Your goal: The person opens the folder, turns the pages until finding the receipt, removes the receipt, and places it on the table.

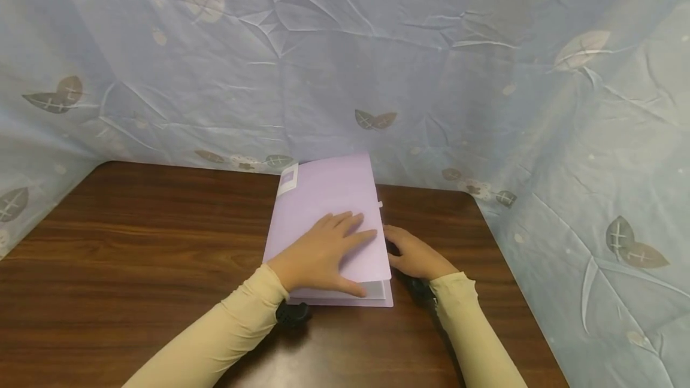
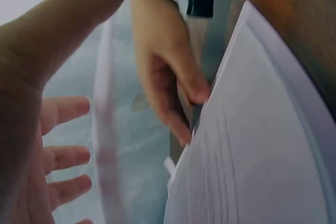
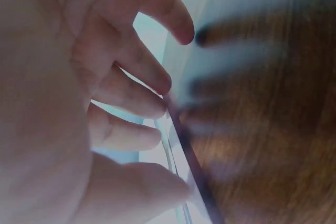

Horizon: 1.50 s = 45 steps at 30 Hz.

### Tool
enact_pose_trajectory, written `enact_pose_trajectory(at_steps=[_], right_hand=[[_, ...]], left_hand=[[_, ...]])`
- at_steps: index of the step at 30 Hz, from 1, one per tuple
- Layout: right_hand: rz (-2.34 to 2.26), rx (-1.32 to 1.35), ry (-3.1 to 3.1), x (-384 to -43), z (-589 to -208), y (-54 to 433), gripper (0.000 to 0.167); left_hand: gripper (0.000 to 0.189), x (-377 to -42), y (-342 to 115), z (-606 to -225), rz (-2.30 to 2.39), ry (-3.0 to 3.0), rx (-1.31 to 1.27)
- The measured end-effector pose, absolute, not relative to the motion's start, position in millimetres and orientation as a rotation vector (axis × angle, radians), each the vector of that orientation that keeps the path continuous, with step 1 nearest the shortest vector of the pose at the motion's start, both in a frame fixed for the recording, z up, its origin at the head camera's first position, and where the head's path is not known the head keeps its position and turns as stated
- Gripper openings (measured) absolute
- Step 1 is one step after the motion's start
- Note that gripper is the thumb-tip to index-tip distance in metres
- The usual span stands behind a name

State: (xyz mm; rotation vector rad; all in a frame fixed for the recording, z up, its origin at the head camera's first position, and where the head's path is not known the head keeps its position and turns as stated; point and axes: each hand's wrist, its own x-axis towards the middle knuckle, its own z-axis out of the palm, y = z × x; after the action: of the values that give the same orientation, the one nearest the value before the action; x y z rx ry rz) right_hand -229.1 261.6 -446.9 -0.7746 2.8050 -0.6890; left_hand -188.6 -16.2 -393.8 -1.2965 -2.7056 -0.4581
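A lilac folder lies on the table, its front cover over a stack of white pages. A white label marks its upper left corner. My left hand is over the lower part of the cover, fingers spread and thumb toward the near edge. Along the folder's right edge, my right hand has its fingertips and thumb right at the side, fingers loosely bent. The left wrist view shows the page edges close up. In the right wrist view, the fingers are apart beside the folder's edge.
The dark wood-grain table stretches left and right of the folder. Behind it hangs a pale blue leaf-patterned curtain. Black wrist gear is under the left wrist, and a black cable runs beside the right sleeve.
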Motion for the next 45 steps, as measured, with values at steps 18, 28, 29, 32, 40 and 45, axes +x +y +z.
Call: enact_pose_trajectory(at_steps=[18,28,29,32,40,45], right_hand=[[-0.706,-0.731,2.766,-227,-448,262,0.063],[-0.718,-0.714,2.762,-225,-448,262,0.061],[-0.723,-0.730,2.761,-226,-447,262,0.060],[-0.725,-0.735,2.759,-226,-447,262,0.058],[-0.688,-0.733,2.764,-228,-446,263,0.058],[-0.717,-0.796,2.752,-228,-448,263,0.058]], left_hand=[[0.105,-188,9,-397,-0.378,-2.706,-1.279],[0.101,-185,5,-392,-0.388,-2.657,-1.275],[0.101,-185,5,-392,-0.377,-2.643,-1.276],[0.098,-185,3,-388,-0.362,-2.602,-1.281],[0.081,-183,-4,-374,-0.364,-2.495,-1.346],[0.073,-182,-11,-364,-0.347,-2.456,-1.322]])
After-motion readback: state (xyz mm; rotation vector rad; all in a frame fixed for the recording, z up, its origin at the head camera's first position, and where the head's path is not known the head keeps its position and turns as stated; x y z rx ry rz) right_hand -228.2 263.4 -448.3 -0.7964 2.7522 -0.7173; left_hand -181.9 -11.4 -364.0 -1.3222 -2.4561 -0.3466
